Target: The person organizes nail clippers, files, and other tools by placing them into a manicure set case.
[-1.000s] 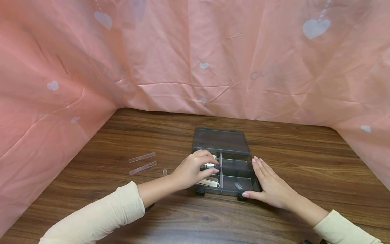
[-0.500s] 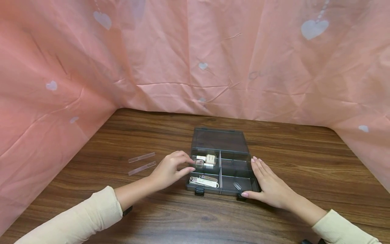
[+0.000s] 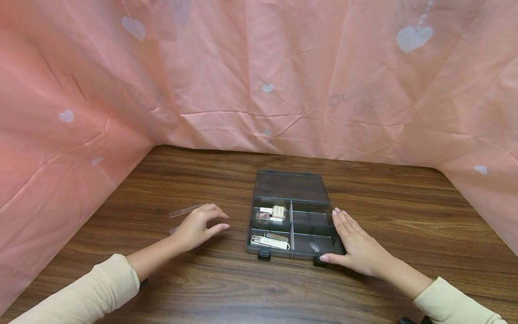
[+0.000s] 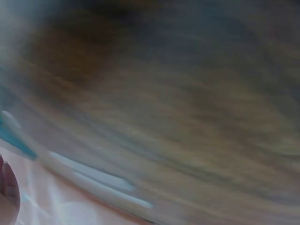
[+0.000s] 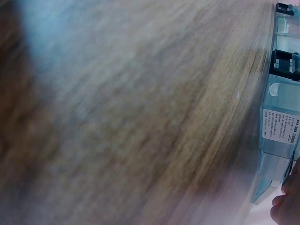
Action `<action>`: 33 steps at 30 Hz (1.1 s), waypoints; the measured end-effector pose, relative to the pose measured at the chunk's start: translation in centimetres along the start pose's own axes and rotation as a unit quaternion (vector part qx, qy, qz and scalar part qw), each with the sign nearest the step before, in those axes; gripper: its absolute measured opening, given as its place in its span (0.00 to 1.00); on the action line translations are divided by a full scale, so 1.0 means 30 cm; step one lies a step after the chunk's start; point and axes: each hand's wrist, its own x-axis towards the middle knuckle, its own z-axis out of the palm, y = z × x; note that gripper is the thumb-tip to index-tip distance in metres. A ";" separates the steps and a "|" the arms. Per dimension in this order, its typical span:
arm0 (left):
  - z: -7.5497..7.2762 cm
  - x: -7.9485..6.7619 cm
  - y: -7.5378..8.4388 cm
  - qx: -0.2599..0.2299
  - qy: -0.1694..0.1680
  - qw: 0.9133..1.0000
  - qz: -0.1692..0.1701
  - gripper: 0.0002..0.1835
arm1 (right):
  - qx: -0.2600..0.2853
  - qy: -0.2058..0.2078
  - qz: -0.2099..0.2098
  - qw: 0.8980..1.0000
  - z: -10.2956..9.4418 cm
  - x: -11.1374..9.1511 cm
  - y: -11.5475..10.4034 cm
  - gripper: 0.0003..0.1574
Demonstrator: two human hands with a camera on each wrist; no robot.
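A dark see-through divider box (image 3: 296, 253) lies with its lid (image 3: 291, 185) folded back. Two small nail polish bottles (image 3: 279, 212) sit in its back left compartment, and nail clippers (image 3: 270, 242) lie in the front left one. In the front right compartment is a small clear nail tip (image 3: 314, 246). My right hand (image 3: 360, 247) rests along the box's right side, fingers straight, thumb at the front latch (image 3: 319, 260). Left of the box, my left hand (image 3: 202, 227) hovers over the table with fingers loosely bent and thumb apart, nothing visible between them.
A translucent strip (image 3: 184, 211) lies on the wooden table (image 3: 259, 292) behind my left hand. A second strip (image 3: 173, 230) is mostly hidden by that hand. Pink cloth (image 3: 226, 90) with heart prints closes off the back and both sides.
My left hand has moved left, out of the box and toward the strips, uncovering the bottles and clippers. My right hand has stayed at the box's side.
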 end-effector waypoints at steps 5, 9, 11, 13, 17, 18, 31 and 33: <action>-0.005 -0.026 -0.045 0.010 -0.047 0.999 -0.025 0.11 | 0.006 -0.006 0.007 1.000 0.003 0.002 0.001 0.67; -0.005 -0.040 -0.070 0.018 -0.093 0.995 -0.033 0.12 | 0.008 -0.012 0.013 1.000 0.006 0.005 0.002 0.68; -0.005 -0.045 -0.079 0.023 -0.110 0.993 -0.034 0.12 | 0.010 -0.014 0.014 1.000 0.007 0.006 0.003 0.68; -0.006 -0.050 -0.087 0.027 -0.118 0.992 -0.033 0.12 | 0.011 -0.014 0.015 1.000 0.007 0.007 0.003 0.68; -0.006 -0.055 -0.102 0.039 -0.115 0.992 -0.020 0.11 | 0.013 -0.015 0.016 1.000 0.005 0.006 0.001 0.68; -0.006 -0.055 -0.105 0.040 -0.113 0.993 -0.017 0.10 | 0.013 -0.015 0.017 1.000 0.005 0.006 0.001 0.68; 0.005 -0.048 -0.113 0.027 -0.104 0.994 -0.010 0.03 | 0.010 -0.009 0.014 1.000 0.008 0.006 0.003 0.68; 0.005 -0.048 -0.112 0.026 -0.103 0.994 -0.010 0.02 | 0.009 -0.008 0.013 1.000 0.008 0.006 0.003 0.68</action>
